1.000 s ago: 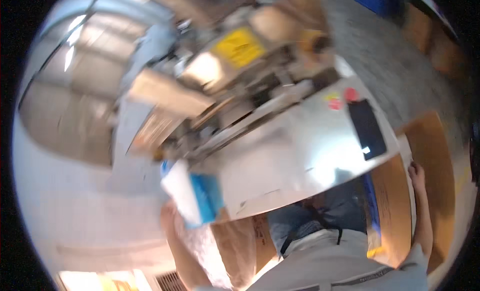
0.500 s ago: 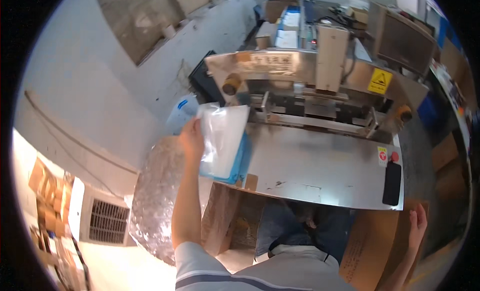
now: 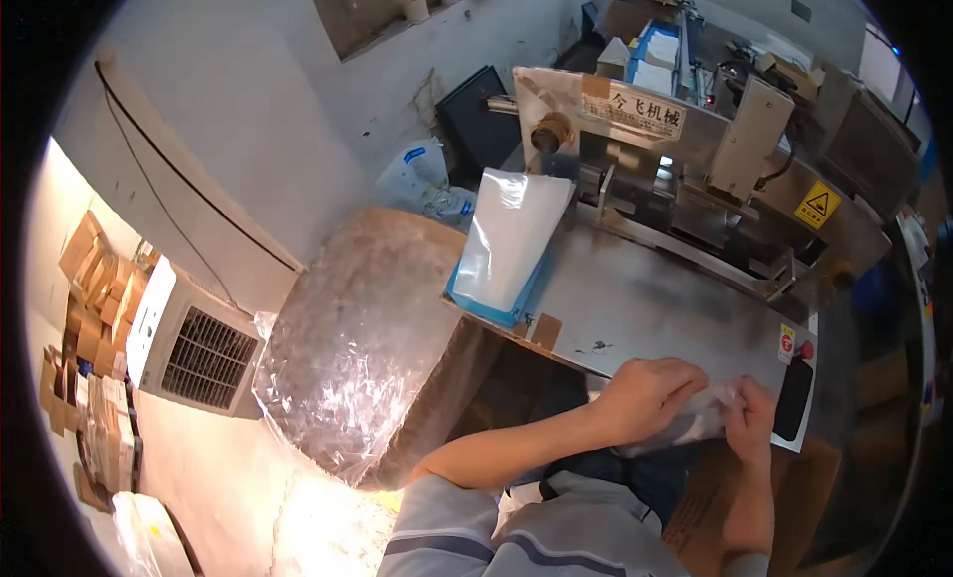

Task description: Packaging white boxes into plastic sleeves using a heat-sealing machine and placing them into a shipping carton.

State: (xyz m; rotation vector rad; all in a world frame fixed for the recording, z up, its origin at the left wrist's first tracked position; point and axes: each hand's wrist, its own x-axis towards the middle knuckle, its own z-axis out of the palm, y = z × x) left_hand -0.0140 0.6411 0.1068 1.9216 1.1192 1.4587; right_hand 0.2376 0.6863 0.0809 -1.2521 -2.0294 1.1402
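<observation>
In front of my body, by the near edge of the metal worktable [image 3: 635,309], both hands grip a clear plastic bag [image 3: 690,428]. My left hand [image 3: 647,396] has its fingers closed on the bag's left part. Pinching the other side is my right hand [image 3: 750,418], close to the table's right corner. A stack of clear plastic bags [image 3: 511,234] lies in a blue tray [image 3: 483,305] at the table's left end, apart from both hands. Much of the held bag is hard to make out against my clothes.
A metal machine [image 3: 685,200] with a crossbar spans the table's back. A black phone-like slab [image 3: 793,398] and a red button [image 3: 805,350] sit at the right corner. A large plastic-lined carton [image 3: 347,349] stands left; a cardboard box [image 3: 715,498] is below right.
My left hand has left the stack and come right and nearer to me with a clear bag. My right hand has risen from beside the cardboard box to grip it. The view has shifted leftward.
</observation>
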